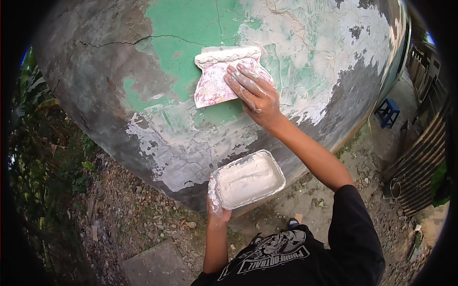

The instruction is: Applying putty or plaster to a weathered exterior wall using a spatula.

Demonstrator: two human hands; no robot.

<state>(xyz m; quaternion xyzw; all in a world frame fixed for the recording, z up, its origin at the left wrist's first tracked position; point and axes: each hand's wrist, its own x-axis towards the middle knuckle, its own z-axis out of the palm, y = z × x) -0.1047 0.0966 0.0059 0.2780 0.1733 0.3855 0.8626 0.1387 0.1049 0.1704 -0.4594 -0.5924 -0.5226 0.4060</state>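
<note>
My right hand (255, 95) presses a broad putty spreader (214, 86) against the wall, its fingers laid over the face. The spreader is pale with pinkish stains, and a thick roll of white putty (228, 55) lies along its upper edge. Low in front of the wall, my left hand (215, 198) grips a rectangular tub (250, 180) by its left side. White putty fills the tub's bottom and coats its rim. Both hands are smeared with putty. The wall (181, 66) shows green paint, bare grey cement, cracks and whitish putty patches.
Stony ground (129, 205) with a flat slab (157, 267) lies below the wall. Leafy plants (47, 176) grow at the left. On the right stand a blue stool (387, 113) and corrugated metal sheets (420, 167).
</note>
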